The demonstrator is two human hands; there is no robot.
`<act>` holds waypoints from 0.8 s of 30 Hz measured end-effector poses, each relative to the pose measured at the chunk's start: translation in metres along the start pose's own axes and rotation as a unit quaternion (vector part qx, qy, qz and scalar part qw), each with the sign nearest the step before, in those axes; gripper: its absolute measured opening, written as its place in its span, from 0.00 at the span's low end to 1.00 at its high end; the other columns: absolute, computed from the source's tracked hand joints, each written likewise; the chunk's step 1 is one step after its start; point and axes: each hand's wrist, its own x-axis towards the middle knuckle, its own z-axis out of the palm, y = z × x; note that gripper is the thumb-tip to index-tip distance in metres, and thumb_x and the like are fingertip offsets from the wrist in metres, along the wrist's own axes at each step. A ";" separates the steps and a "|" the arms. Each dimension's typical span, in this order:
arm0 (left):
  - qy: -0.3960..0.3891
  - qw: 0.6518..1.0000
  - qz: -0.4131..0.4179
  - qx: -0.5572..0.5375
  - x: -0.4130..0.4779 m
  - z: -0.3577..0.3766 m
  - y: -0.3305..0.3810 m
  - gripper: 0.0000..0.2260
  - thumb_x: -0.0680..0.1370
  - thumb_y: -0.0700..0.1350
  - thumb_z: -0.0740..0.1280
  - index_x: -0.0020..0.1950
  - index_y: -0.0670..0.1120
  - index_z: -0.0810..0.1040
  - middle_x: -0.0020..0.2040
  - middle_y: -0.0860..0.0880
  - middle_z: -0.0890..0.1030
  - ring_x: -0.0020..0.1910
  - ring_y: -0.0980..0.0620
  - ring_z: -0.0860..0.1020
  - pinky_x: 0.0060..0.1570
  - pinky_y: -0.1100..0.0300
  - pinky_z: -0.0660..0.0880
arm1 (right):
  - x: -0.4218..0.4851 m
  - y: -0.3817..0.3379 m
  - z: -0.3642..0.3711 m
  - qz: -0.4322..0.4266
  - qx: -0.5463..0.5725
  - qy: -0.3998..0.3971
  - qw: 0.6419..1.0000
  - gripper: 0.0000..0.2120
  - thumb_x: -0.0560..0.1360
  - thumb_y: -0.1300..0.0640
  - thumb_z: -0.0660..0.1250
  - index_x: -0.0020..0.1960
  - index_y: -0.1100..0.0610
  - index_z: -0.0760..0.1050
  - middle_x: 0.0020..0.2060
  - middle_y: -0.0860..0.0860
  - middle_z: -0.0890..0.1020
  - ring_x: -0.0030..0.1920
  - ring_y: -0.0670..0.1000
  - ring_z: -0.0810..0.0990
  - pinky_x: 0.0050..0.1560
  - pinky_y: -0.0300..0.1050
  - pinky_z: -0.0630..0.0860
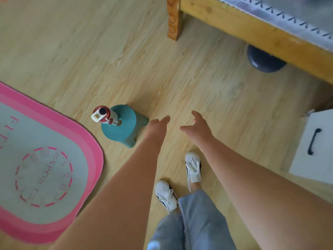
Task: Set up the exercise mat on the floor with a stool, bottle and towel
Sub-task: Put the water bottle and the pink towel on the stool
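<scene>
A pink-bordered grey exercise mat (45, 165) lies flat on the wooden floor at the left. Just off its right corner stands a small teal stool (124, 130), and a white bottle with a red cap (104, 115) stands upright on the stool's seat. My left hand (158, 124) hangs just right of the stool, fingers apart, holding nothing. My right hand (198, 127) is further right, open and empty too. No towel is in view.
A wooden bed frame (252, 31) runs across the top right, with its leg (173, 18) on the floor and a dark blue ball (264, 60) under it. A white cabinet with a black handle (313, 143) stands at the right edge. My feet in white shoes (192, 166) are below my hands.
</scene>
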 end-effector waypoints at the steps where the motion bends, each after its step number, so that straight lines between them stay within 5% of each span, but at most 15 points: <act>1: -0.016 1.000 0.007 0.017 -0.011 0.022 0.003 0.31 0.75 0.60 0.64 0.73 0.47 0.66 0.70 0.47 0.70 0.67 0.45 0.70 0.65 0.44 0.69 | -0.005 0.015 -0.022 0.017 0.020 0.015 1.000 0.36 0.73 0.53 0.67 0.76 0.45 0.55 0.69 0.50 0.66 0.49 0.49 0.72 0.45 0.44 0.70; 10: -0.132 0.978 0.071 0.144 -0.078 0.181 0.027 0.24 0.74 0.58 0.65 0.67 0.48 0.72 0.67 0.43 0.73 0.64 0.43 0.72 0.64 0.43 0.70 | -0.025 0.121 -0.166 0.097 0.165 0.130 0.973 0.37 0.73 0.52 0.68 0.77 0.46 0.54 0.70 0.50 0.67 0.47 0.48 0.71 0.42 0.41 0.68; 15: -0.162 0.964 0.111 0.178 -0.123 0.279 0.039 0.21 0.77 0.55 0.64 0.68 0.48 0.72 0.67 0.45 0.73 0.66 0.44 0.72 0.66 0.44 0.68 | -0.038 0.187 -0.255 0.101 0.203 0.172 0.959 0.35 0.74 0.52 0.68 0.76 0.45 0.55 0.71 0.50 0.67 0.42 0.46 0.73 0.31 0.35 0.65; 20: -0.196 0.949 0.143 0.202 -0.161 0.370 0.046 0.19 0.80 0.50 0.60 0.70 0.48 0.71 0.68 0.48 0.73 0.67 0.46 0.71 0.68 0.45 0.67 | -0.050 0.241 -0.332 0.089 0.236 0.192 0.949 0.35 0.73 0.51 0.68 0.76 0.44 0.56 0.72 0.49 0.66 0.52 0.46 0.73 0.33 0.33 0.64; 24: -0.225 0.930 0.171 0.235 -0.195 0.451 0.053 0.19 0.81 0.48 0.59 0.71 0.48 0.70 0.69 0.49 0.72 0.67 0.46 0.71 0.68 0.46 0.67 | -0.062 0.281 -0.390 0.089 0.272 0.230 0.930 0.33 0.73 0.50 0.67 0.75 0.44 0.59 0.70 0.48 0.68 0.43 0.40 0.74 0.34 0.34 0.67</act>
